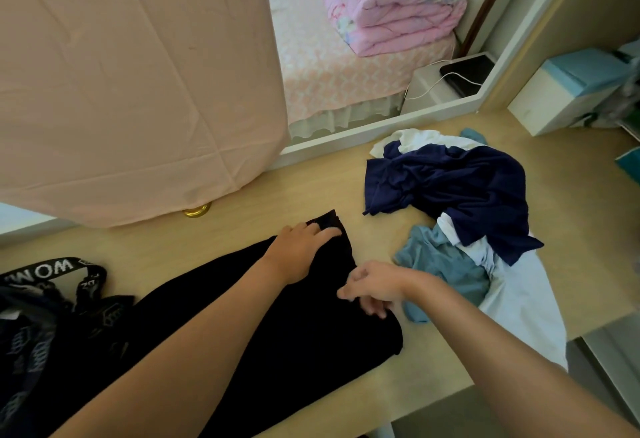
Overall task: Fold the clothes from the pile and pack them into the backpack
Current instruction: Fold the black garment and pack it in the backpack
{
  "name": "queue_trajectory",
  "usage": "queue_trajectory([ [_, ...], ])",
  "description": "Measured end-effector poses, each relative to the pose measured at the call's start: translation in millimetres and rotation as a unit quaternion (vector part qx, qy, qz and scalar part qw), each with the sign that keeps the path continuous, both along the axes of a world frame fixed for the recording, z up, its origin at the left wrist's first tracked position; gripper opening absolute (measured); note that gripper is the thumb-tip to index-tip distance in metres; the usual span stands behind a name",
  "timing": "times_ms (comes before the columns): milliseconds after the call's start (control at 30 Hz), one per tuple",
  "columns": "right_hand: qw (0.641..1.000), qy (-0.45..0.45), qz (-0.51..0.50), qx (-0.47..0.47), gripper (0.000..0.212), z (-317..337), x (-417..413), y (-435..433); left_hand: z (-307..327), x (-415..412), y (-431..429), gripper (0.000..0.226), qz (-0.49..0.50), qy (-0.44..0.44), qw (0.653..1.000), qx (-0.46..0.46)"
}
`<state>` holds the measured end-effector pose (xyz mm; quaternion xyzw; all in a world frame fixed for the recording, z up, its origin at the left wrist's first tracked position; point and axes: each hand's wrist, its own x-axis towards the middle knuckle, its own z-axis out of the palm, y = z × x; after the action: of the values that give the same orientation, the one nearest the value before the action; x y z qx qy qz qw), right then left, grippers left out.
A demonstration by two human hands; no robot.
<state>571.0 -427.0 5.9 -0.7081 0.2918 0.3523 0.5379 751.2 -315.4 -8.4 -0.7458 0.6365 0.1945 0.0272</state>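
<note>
A black garment [294, 340] lies spread flat across the light wooden table [194, 250]. My left hand [301, 247] presses flat on its far end, fingers apart. At the garment's right edge my right hand [372, 288] has curled fingers pinching the black cloth. To the right lies the pile of clothes [460, 222]: a navy piece on top, with teal, white and pale blue pieces under and beside it. The dark patterned backpack [38, 330], with a lettered strap, sits at the table's left front corner.
A pink cloth [131, 73] hangs over something tall at the back left, with a gold knob [196, 210] below it. Beyond the table are a bed with a folded pink quilt [391, 1] and a white stand with a phone [465, 72]. A blue-white box [568, 91] stands right.
</note>
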Motion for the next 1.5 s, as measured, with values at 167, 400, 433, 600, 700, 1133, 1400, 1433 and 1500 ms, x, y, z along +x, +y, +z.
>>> queue_trajectory([
  [167,0.997,-0.025,-0.065,-0.02,0.018,-17,-2,12,-2,6,17,0.035,-0.005,-0.144,0.982,0.124],
  [400,0.916,-0.045,-0.193,-0.349,0.042,-43,-13,29,0,-29,-20,0.042,-0.076,-0.02,0.996,-0.05],
  [433,0.916,-0.028,-0.184,-0.354,0.04,-44,-15,31,-2,-34,-27,0.048,-0.104,-0.024,0.993,-0.052],
  [600,0.92,-0.042,-0.12,-0.37,0.02,-42,-22,39,-16,-37,-39,0.046,-0.194,-0.181,0.964,0.023],
  [700,0.933,-0.059,-0.108,-0.337,0.021,-31,-20,38,-4,-20,-34,0.027,-0.195,-0.219,0.956,-0.004],
  [1133,0.996,0.005,-0.032,0.084,0.035,33,46,117,25,43,126,0.047,0.023,-0.212,0.977,0.008],
  [1400,0.906,-0.236,0.114,-0.333,0.034,-26,43,150,-16,-5,207,0.061,0.234,-0.115,0.965,0.026],
  [1433,0.891,-0.25,0.164,-0.342,0.045,-31,42,152,-22,-14,213,0.056,0.267,-0.111,0.957,0.014],
  [1500,0.878,-0.211,0.266,-0.336,0.064,-37,39,156,-31,-29,224,0.051,0.339,-0.115,0.934,-0.003],
])
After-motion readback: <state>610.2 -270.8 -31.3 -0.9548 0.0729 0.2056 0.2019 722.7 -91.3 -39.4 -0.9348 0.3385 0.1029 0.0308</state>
